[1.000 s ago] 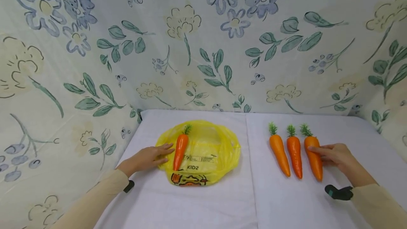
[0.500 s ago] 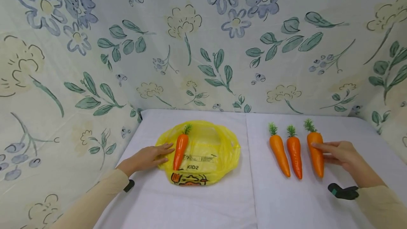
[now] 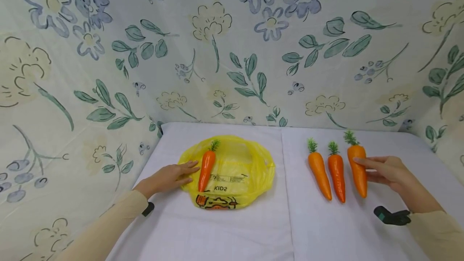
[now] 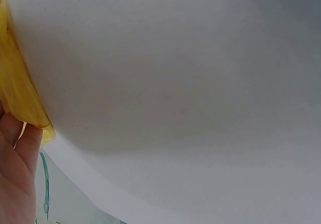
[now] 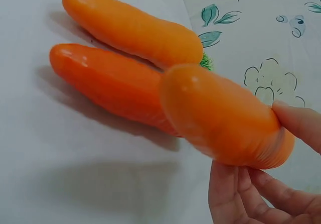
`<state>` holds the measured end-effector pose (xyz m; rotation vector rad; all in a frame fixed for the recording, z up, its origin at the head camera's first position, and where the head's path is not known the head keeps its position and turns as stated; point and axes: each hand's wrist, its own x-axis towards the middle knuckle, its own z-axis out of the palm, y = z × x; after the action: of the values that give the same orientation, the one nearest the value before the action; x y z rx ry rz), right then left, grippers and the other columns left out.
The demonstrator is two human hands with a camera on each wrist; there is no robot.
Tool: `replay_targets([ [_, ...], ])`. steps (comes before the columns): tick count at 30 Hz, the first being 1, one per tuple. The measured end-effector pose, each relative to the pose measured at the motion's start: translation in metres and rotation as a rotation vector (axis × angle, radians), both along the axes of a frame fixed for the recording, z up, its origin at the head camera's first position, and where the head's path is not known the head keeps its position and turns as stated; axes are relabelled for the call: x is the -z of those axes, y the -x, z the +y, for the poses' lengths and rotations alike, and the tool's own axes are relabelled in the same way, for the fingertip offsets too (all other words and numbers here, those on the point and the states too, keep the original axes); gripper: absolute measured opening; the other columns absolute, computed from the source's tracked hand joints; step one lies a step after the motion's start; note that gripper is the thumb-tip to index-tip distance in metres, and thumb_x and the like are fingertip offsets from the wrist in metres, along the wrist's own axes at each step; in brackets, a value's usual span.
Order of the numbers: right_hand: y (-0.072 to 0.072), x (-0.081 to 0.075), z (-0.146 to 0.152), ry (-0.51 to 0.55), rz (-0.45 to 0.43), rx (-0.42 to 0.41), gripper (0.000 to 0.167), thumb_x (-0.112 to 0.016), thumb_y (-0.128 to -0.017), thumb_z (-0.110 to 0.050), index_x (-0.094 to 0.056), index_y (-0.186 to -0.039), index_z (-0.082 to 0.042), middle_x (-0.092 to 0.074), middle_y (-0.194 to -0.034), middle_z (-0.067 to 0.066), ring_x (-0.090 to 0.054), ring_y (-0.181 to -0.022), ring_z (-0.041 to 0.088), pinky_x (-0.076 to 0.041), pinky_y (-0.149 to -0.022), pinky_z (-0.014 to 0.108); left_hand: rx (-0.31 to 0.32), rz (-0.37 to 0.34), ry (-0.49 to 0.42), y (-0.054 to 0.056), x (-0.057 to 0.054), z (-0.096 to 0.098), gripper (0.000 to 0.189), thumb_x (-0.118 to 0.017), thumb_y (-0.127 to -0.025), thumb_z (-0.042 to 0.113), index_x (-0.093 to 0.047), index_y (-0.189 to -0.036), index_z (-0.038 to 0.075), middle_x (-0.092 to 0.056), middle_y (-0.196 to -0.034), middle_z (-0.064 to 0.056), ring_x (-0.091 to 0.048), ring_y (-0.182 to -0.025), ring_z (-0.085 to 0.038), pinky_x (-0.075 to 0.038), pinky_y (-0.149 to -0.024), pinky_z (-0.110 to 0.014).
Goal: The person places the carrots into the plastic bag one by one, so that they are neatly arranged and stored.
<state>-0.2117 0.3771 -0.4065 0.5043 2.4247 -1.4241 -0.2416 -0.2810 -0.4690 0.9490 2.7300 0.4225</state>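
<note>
Since the earlier frames, one carrot (image 3: 358, 172), the rightmost of a trio to the right of the yellow bag (image 3: 237, 158), has shifted slightly away from the person, and the right hand (image 3: 393, 172) has moved with it. That hand comes in from the far right of the bag, wrist angled inward, its digits bent just enough to grip the carrot from both sides. At the bag's left edge, the left hand (image 3: 170, 178) rests with its fingers extended and a little spread, touching the plastic; whether it pinches any of it I cannot tell. Between the bag and the gripped carrot lie the lighter orange carrot (image 3: 320, 176) and, next to it, the redder carrot (image 3: 337, 178). A further carrot, the bagged one (image 3: 207, 170), lies on the bag's left part, leafy end away from the person. From the right wrist, several fingers show under the gripped carrot (the head view mostly hides them), with one digit on its opposite side and a separate shadow on the white cloth (image 3: 250, 233). The left wrist view shows fingertips against the bag's edge.
</note>
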Motion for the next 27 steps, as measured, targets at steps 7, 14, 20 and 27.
replay_targets([
  [7,0.0,-0.004,-0.005,-0.02,0.001,-0.04,0.097,-0.059,-0.097,-0.05,-0.019,-0.143,0.025,-0.032,-0.141,0.044,-0.06,-0.102,0.036,-0.059,-0.079,0.035,0.018,0.004,-0.015,0.001,0.001,0.0,0.052,-0.057,-0.102,0.037,-0.05,-0.148,0.014,-0.033,-0.159,-0.005,-0.031,-0.145,-0.029,-0.032,-0.112,-0.055],
  [14,0.001,-0.006,-0.009,0.0,-0.013,-0.049,0.096,-0.059,-0.097,-0.05,-0.018,-0.144,0.024,-0.033,-0.139,0.043,-0.061,-0.099,0.031,-0.059,-0.079,0.034,0.0,-0.012,-0.001,0.002,0.001,-0.001,0.053,-0.056,-0.102,0.04,-0.049,-0.149,0.017,-0.031,-0.16,0.0,-0.029,-0.147,-0.024,-0.031,-0.114,-0.052],
  [20,0.0,-0.009,-0.015,0.028,0.0,-0.067,0.095,-0.06,-0.097,-0.049,-0.02,-0.144,0.024,-0.035,-0.139,0.042,-0.062,-0.085,0.014,-0.059,-0.08,0.034,0.004,-0.003,-0.007,0.002,0.002,-0.001,0.053,-0.056,-0.102,0.04,-0.049,-0.149,0.016,-0.032,-0.16,-0.001,-0.03,-0.146,-0.025,-0.031,-0.114,-0.051],
  [27,-0.003,-0.012,-0.025,0.059,-0.005,-0.094,0.096,-0.059,-0.098,-0.048,-0.017,-0.145,0.024,-0.025,-0.146,0.043,-0.062,-0.09,0.015,-0.058,-0.083,0.035,0.006,-0.01,-0.012,0.001,0.001,0.0,0.052,-0.055,-0.102,0.039,-0.05,-0.149,0.015,-0.032,-0.16,-0.002,-0.029,-0.147,-0.026,-0.031,-0.114,-0.054],
])
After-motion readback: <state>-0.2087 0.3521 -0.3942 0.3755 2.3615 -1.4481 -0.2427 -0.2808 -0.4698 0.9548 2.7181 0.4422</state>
